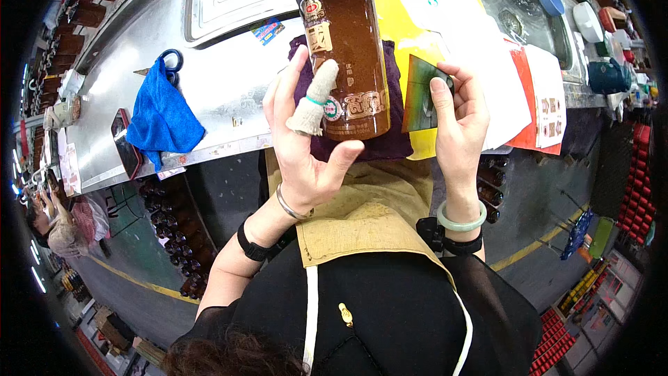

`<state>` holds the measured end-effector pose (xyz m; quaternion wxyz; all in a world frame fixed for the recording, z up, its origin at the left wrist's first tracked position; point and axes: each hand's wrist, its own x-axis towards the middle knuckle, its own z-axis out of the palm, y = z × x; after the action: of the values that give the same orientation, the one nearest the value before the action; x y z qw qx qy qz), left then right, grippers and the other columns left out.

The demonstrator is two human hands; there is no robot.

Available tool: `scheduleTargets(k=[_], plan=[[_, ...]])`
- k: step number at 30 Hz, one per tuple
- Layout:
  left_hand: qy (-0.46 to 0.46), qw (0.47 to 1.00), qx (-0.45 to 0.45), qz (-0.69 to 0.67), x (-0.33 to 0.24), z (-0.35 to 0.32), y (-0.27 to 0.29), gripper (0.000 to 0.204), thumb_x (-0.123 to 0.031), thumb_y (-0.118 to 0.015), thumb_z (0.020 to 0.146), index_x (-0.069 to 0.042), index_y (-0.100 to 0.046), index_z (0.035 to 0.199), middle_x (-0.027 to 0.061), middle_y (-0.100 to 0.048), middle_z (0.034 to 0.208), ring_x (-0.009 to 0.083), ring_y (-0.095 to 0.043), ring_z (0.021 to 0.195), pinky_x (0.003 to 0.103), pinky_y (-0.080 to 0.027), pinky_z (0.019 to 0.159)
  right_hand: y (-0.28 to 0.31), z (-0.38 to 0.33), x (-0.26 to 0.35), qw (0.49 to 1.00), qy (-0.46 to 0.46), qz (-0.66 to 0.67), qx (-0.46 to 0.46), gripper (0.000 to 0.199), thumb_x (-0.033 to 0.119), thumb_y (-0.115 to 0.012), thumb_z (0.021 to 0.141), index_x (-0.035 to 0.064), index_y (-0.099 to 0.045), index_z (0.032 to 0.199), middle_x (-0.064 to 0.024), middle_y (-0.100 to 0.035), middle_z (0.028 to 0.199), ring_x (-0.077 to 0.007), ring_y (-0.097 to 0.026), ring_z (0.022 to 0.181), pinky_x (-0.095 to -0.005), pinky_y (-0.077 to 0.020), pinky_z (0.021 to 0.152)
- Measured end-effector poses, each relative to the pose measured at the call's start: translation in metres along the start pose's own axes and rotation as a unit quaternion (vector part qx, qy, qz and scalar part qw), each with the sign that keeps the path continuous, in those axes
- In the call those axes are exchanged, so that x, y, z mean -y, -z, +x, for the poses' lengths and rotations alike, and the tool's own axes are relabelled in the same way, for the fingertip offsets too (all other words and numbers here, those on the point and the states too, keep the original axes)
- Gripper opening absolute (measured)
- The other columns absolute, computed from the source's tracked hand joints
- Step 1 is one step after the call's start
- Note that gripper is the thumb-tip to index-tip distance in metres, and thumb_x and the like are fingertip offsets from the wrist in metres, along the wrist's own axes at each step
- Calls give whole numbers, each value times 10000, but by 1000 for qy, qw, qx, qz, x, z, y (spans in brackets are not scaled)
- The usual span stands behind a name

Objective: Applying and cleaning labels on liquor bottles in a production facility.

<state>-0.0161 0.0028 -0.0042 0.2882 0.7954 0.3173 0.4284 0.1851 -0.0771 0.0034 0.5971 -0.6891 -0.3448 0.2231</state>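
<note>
Brown glass bottle (346,56) stands upright above the purple cloth (393,143), gripped in your left hand (303,143); right hand (456,129) pinches a green card (417,94). Hold the bottle steady, bring the card flat.

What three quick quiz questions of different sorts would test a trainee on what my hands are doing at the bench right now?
1. True or false: the left hand holds the brown bottle.
2. The right hand holds: A) blue cloth B) small green card C) scissors
3. What lies under the bottle on the metal bench?

Key: 1 true. 2 B, the green card. 3 a purple cloth.
</note>
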Motion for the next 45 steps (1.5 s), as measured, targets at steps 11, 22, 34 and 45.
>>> scheduleTargets(k=[11,22,34,45], plan=[[222,944,38,-241,-18,19,-16,875,7,-740,949,-3,-227,1658,173,-414,1604,242,-476,1433,398,-399,1203,-1,-5,0,999,-10,45,26,238,48,-687,1035,0,-629,1261,-11,-639,1046,-52,-593,923,-209,-484,825],[16,997,10,70,-15,10,-4,796,-317,-908,821,-87,-580,1508,251,-369,1645,367,-368,1499,488,-302,1233,-1,0,9,997,-6,68,41,284,37,-665,1044,-15,-600,1316,-30,-638,1097,-80,-600,996,-230,-489,895],[-134,945,90,285,-18,16,-6,565,-425,-925,704,-301,-793,1240,134,-452,1637,411,-381,1445,488,-389,1160,-4,-3,7,998,0,60,31,317,30,-679,1031,-18,-600,1334,-64,-661,1123,-108,-629,1026,-256,-503,933],[-80,966,5,246,2,-19,6,625,-279,-923,720,-226,-751,1319,162,-584,1532,396,-526,1353,484,-428,1088,13,1,0,990,138,-29,28,282,-58,-786,876,37,-767,1140,-68,-768,989,-171,-699,947,-295,-536,889]])
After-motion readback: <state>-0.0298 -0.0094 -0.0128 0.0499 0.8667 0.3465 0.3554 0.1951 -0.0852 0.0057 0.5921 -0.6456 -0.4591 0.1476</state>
